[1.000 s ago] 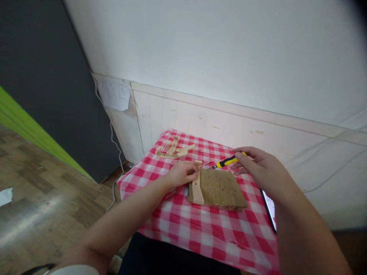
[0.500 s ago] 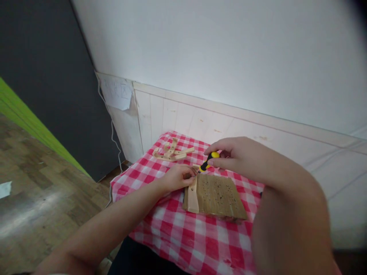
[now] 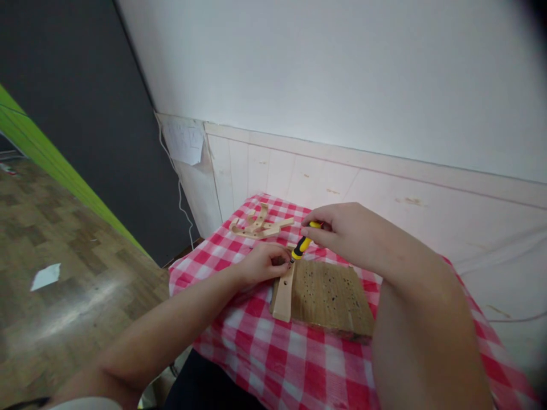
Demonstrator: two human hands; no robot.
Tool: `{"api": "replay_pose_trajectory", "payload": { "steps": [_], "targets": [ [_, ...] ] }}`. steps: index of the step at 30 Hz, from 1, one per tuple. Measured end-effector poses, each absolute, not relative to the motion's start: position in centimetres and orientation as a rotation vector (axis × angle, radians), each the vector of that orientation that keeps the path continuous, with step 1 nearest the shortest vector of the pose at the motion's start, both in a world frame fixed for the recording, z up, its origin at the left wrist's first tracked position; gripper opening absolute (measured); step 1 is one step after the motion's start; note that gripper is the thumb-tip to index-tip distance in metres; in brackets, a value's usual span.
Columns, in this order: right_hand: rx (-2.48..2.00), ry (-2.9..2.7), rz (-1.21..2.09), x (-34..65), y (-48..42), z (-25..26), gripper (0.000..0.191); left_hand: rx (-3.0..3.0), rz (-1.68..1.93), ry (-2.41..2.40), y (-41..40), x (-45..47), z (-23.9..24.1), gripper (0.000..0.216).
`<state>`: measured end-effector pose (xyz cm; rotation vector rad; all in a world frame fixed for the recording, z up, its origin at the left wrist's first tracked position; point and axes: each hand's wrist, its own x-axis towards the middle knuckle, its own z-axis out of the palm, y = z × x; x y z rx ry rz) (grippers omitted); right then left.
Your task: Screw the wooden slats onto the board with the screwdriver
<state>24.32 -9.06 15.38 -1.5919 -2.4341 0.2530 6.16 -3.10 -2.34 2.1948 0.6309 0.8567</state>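
Where checked tablecloth (image 3: 299,353) meets panelling (image 3: 325,176)

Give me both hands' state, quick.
Left hand: closed, fingers pinching the top of the wooden strip.
Right hand: closed around the yellow-and-black screwdriver.

— What's the right hand (image 3: 342,230) doing?
— Gripping a yellow-and-black screwdriver (image 3: 302,244), tip down at the top of a pale wooden strip (image 3: 284,291).
— And the left hand (image 3: 260,263)?
— Fingers pinched on that strip, which lies along the left edge of a holed wooden board (image 3: 331,296) on the checked tablecloth (image 3: 299,353).
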Motion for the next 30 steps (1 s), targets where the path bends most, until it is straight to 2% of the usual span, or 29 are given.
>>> {"api": "replay_pose_trajectory", "payload": {
  "steps": [11, 30],
  "targets": [
    [-1.691, -2.458, 0.181, 23.8, -7.9, 14.6, 0.024, 2.137, 0.837, 0.674, -3.1, 6.0, -2.3, 0.009],
    [-1.681, -2.487, 0.137, 24.0, -7.7, 14.7, 0.027, 2.206, 0.82, 0.617, -3.3, 6.0, -1.6, 0.01]
  ]
}}
